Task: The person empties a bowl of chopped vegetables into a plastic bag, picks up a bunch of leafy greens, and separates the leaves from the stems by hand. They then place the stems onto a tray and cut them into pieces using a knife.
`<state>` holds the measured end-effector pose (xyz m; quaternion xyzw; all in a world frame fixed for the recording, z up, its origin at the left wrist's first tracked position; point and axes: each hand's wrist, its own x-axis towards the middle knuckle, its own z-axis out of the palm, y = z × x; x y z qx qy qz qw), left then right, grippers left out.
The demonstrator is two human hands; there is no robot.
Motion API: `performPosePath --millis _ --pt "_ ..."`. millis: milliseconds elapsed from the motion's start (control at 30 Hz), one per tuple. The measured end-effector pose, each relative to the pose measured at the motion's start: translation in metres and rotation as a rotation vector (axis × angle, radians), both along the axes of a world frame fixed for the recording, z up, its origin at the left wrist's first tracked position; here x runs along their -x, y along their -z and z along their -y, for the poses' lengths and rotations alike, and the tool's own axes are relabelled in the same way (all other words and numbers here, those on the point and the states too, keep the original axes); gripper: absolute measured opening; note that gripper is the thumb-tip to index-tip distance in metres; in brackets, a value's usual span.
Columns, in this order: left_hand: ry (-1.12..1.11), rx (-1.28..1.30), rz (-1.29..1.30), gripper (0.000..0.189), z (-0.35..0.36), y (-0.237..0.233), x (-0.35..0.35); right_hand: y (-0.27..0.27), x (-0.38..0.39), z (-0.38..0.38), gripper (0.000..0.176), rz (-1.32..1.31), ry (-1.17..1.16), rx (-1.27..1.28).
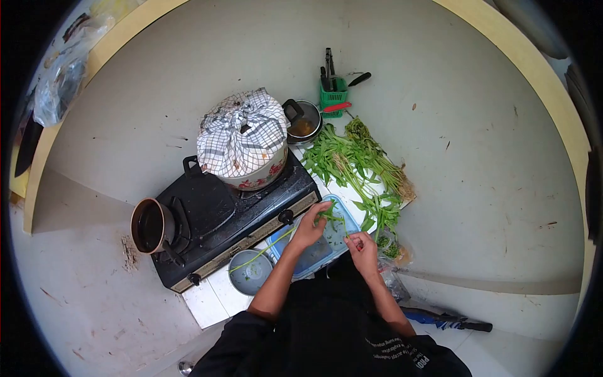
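My left hand (309,227) is closed around a long leafy green stalk (260,253), whose thin end reaches over a grey metal bowl (246,284). Its leaves (333,217) show by my left fingers. My right hand (363,252) pinches at a green tip on the leafy side, a little way from the left. Both hands are above a blue-rimmed plastic tub (295,271) with scraps of green inside. Beyond the tub lies a pile of leafy greens (342,160), some with brown roots attached.
A black gas stove (210,213) stands to the left. On it are a large pot (267,168) wrapped in a checked cloth (242,135) and a brown saucepan (151,225). Behind are a lidded pan (304,124) and a green utensil basket (333,95) against the wall.
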<state>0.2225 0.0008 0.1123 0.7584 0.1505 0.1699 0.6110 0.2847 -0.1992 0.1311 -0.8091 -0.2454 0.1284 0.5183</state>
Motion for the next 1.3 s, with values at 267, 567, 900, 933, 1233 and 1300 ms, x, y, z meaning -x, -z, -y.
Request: performPosePath --millis 267,567,900,933,1233,1300 --pt "0.129 -0.113 -0.068 0.020 0.002 -0.026 0.008 0.002 0.004 -0.001 0.015 -0.016 -0.033 0.022" --pt "-0.022 -0.419 -0.081 0.014 0.005 -0.022 0.008 0.003 0.003 -0.002 0.016 -0.004 -0.052 0.022" --pt "-0.215 -0.413 -0.075 0.027 -0.012 0.025 0.006 0.008 0.007 0.004 0.011 -0.007 -0.105 -0.056" --pt "-0.212 -0.461 -0.044 0.029 -0.010 0.024 0.005 0.004 0.008 0.003 0.012 -0.010 -0.115 -0.034" --pt "-0.222 -0.050 -0.245 0.022 -0.019 0.009 0.012 -0.002 0.011 -0.003 0.016 -0.010 -0.226 0.014" --pt "-0.241 -0.047 -0.122 0.019 -0.016 0.020 0.010 0.001 0.012 -0.003 0.016 -0.022 -0.234 0.013"
